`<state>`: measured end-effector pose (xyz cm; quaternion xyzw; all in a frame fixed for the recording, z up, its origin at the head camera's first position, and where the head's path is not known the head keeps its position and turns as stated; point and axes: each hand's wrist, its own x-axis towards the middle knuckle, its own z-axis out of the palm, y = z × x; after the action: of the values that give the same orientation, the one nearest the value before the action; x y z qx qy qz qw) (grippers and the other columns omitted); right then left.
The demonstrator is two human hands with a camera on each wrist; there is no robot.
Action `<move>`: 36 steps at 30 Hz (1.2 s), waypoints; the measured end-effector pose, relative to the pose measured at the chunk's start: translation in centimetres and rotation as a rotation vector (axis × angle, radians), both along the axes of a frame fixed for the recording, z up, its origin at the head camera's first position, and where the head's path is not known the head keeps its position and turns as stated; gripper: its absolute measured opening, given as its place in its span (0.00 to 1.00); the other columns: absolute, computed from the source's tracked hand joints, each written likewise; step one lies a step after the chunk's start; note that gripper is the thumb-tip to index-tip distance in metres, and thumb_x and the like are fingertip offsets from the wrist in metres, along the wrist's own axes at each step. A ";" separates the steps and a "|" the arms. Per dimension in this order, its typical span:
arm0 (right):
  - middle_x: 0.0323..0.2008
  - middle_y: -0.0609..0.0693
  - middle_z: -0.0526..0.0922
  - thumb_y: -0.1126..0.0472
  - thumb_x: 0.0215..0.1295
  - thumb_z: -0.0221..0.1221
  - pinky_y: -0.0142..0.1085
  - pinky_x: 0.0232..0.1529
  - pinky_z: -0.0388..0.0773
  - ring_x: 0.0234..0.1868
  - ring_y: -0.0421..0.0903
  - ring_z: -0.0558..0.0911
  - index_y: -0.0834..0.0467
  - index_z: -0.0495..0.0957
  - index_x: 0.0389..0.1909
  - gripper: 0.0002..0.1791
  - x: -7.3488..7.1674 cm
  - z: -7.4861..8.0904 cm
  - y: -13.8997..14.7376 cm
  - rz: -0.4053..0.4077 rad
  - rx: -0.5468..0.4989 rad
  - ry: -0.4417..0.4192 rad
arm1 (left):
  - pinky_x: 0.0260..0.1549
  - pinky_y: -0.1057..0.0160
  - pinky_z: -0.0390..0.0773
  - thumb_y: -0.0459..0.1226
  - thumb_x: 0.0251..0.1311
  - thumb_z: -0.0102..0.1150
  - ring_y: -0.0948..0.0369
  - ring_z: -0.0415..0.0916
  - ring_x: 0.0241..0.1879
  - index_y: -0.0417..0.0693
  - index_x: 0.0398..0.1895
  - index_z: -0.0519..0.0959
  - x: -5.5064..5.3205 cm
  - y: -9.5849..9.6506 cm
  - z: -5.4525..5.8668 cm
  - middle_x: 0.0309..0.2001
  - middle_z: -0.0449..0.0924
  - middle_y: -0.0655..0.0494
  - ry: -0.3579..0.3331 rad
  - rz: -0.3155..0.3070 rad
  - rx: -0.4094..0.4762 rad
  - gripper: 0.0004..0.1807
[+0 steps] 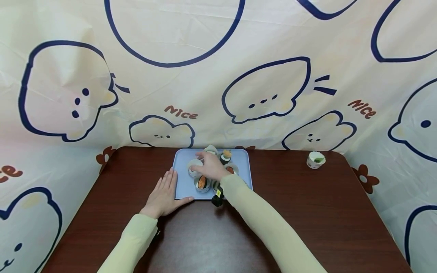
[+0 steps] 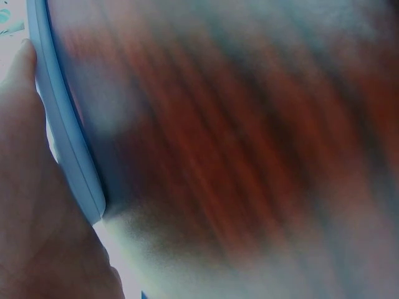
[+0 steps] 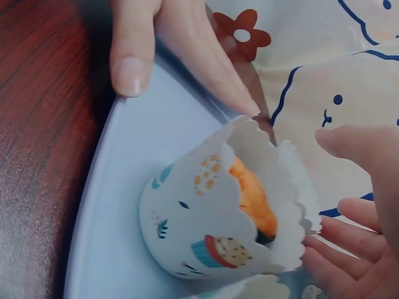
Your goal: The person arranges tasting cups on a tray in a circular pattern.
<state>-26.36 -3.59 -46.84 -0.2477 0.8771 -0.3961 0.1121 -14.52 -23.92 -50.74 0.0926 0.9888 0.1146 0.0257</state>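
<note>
My left hand (image 1: 164,194) lies with straight fingers against the left side of a light blue tray (image 1: 180,189), its thumb along the near edge. Above the tray reaches my right hand (image 1: 213,167), thumb and fingers spread around a white paper cup (image 1: 192,173) at the left. In the right wrist view the right thumb is apart from the scalloped rims and the fingertips are right beside them. Nearer the front stands another paper cup (image 3: 187,218), printed with cupcakes and holding an orange-topped sushi piece (image 3: 254,198). The right forearm partly hides other cups.
Several more filled cups stand on the tray, one with a yellowish-topped sushi piece (image 1: 226,156). A separate paper cup (image 1: 315,160) with something green inside is at the table's far right. Patterned cloth (image 1: 211,91) hangs behind the dark wooden table (image 1: 290,204).
</note>
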 end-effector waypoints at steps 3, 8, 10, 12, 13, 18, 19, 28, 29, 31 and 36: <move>0.59 0.55 0.80 0.47 0.70 0.64 0.40 0.57 0.77 0.58 0.49 0.80 0.62 0.71 0.70 0.34 -0.1 0.2 0.2 0.003 -0.018 -0.003 | 0.73 0.41 0.46 0.77 0.56 0.49 0.41 0.41 0.78 0.30 0.79 0.48 -0.3 -0.3 -0.7 0.80 0.41 0.35 -0.006 -0.002 0.000 0.68; 0.58 0.53 0.81 0.45 0.72 0.62 0.38 0.55 0.77 0.56 0.48 0.80 0.60 0.72 0.69 0.32 0.0 0.6 0.7 -0.017 -0.055 -0.019 | 0.73 0.41 0.45 0.79 0.54 0.47 0.41 0.39 0.78 0.31 0.79 0.47 -0.4 -0.5 -1.4 0.80 0.39 0.36 -0.009 -0.004 0.014 0.69; 0.58 0.53 0.80 0.45 0.72 0.62 0.38 0.55 0.77 0.56 0.47 0.80 0.57 0.73 0.68 0.30 0.1 0.9 1.0 -0.033 -0.076 -0.021 | 0.73 0.41 0.45 0.79 0.54 0.47 0.41 0.39 0.78 0.30 0.79 0.47 -0.4 -0.5 -1.3 0.80 0.40 0.35 -0.006 -0.005 0.015 0.69; 0.58 0.53 0.80 0.46 0.72 0.62 0.38 0.55 0.77 0.55 0.46 0.80 0.55 0.74 0.67 0.29 0.0 1.3 1.3 -0.047 -0.105 -0.020 | 0.73 0.40 0.45 0.78 0.54 0.48 0.40 0.40 0.78 0.30 0.79 0.48 -0.2 -0.4 -1.2 0.80 0.41 0.34 0.001 -0.006 0.025 0.69; 0.59 0.53 0.80 0.46 0.72 0.62 0.37 0.55 0.77 0.55 0.45 0.80 0.55 0.75 0.67 0.28 0.0 1.5 1.5 -0.056 -0.119 -0.018 | 0.73 0.40 0.45 0.78 0.55 0.49 0.40 0.40 0.78 0.29 0.79 0.48 -0.2 -0.3 -1.0 0.79 0.42 0.33 0.006 -0.008 0.036 0.69; 0.58 0.51 0.81 0.47 0.70 0.64 0.36 0.53 0.79 0.53 0.45 0.82 0.55 0.77 0.64 0.26 -0.3 2.3 2.3 -0.083 -0.205 0.006 | 0.73 0.40 0.45 0.78 0.54 0.49 0.40 0.40 0.78 0.29 0.79 0.49 0.0 -0.1 -0.6 0.79 0.42 0.32 0.003 -0.007 0.038 0.69; 0.58 0.52 0.81 0.47 0.70 0.65 0.36 0.53 0.79 0.54 0.46 0.82 0.56 0.77 0.63 0.26 -0.4 2.6 2.5 -0.086 -0.222 0.010 | 0.73 0.40 0.45 0.78 0.55 0.49 0.40 0.40 0.78 0.29 0.79 0.49 0.0 -0.1 -0.6 0.79 0.42 0.32 0.002 -0.006 0.035 0.69; 0.59 0.51 0.80 0.46 0.71 0.64 0.38 0.58 0.77 0.57 0.46 0.80 0.55 0.76 0.65 0.27 -0.1 5.5 4.4 -0.116 -0.305 0.020 | 0.73 0.41 0.45 0.76 0.55 0.52 0.40 0.41 0.78 0.30 0.79 0.49 0.0 0.1 0.0 0.79 0.42 0.33 -0.014 0.005 0.021 0.68; 0.59 0.51 0.80 0.47 0.71 0.64 0.38 0.58 0.77 0.57 0.45 0.80 0.54 0.76 0.65 0.27 0.0 5.8 4.6 -0.119 -0.308 0.024 | 0.73 0.41 0.45 0.76 0.55 0.51 0.40 0.41 0.78 0.30 0.79 0.48 0.0 0.1 0.0 0.79 0.42 0.34 -0.018 0.006 0.015 0.68; 0.60 0.50 0.80 0.48 0.71 0.64 0.38 0.59 0.76 0.58 0.45 0.80 0.54 0.76 0.65 0.26 0.1 6.4 5.1 -0.120 -0.317 0.025 | 0.73 0.41 0.45 0.77 0.56 0.50 0.40 0.40 0.78 0.30 0.79 0.48 0.0 0.1 0.1 0.79 0.41 0.34 -0.022 0.007 0.007 0.68; 0.62 0.50 0.78 0.46 0.71 0.64 0.40 0.60 0.76 0.60 0.47 0.79 0.53 0.74 0.67 0.28 0.4 7.6 6.2 -0.130 -0.345 0.006 | 0.73 0.41 0.45 0.77 0.56 0.50 0.40 0.40 0.78 0.30 0.79 0.48 -0.1 0.0 0.0 0.79 0.41 0.34 -0.019 0.010 0.001 0.68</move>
<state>-25.96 2.66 -39.24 -0.2073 0.8107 -0.5461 0.0396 -14.59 -23.87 -50.72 0.0864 0.9889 0.1159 0.0345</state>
